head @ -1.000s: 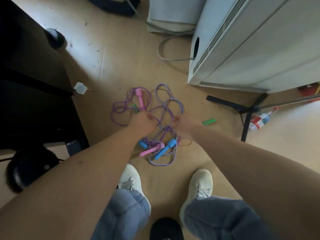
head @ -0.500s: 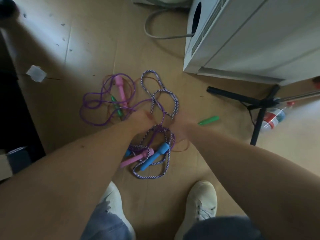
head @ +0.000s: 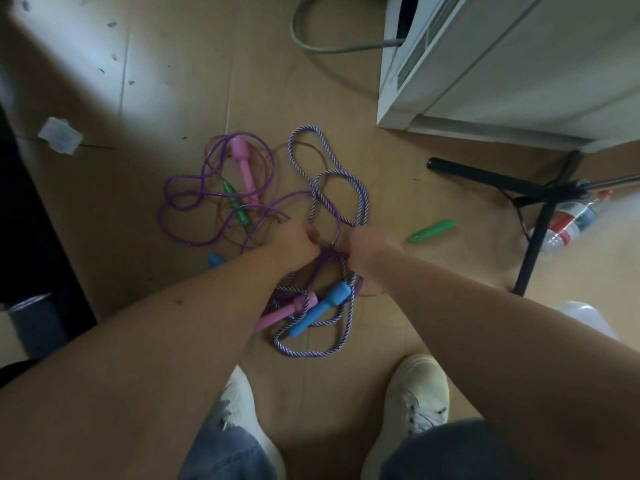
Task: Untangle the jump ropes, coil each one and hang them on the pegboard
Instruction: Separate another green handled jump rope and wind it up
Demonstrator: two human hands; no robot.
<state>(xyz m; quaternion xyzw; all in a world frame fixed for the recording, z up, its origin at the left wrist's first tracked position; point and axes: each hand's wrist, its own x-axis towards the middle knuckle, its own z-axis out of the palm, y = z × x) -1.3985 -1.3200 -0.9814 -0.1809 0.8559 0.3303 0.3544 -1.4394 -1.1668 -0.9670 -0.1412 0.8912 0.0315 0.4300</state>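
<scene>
Left hand point(head: 294, 239) and right hand point(head: 369, 249) both closed over knot point(head: 332, 254) between them (exact strands hidden). Purple rope point(head: 187, 202) loops left of fingers, braided rope point(head: 346, 199) runs ahead and back; left hand nearer purple.

Looks like an indoor room used as a makeshift studio or spare workspace, not a gym. Evidence: tan floor point(head: 311, 81) with scuffs and debris, white vented appliance cabinet point(head: 519, 64) far right with a grey hose point(head: 311, 46) running from it, black stand legs point(head: 533, 237) right, a plastic bottle point(head: 571, 220) lying beside them, dark furniture point(head: 20, 220) along the left.
</scene>
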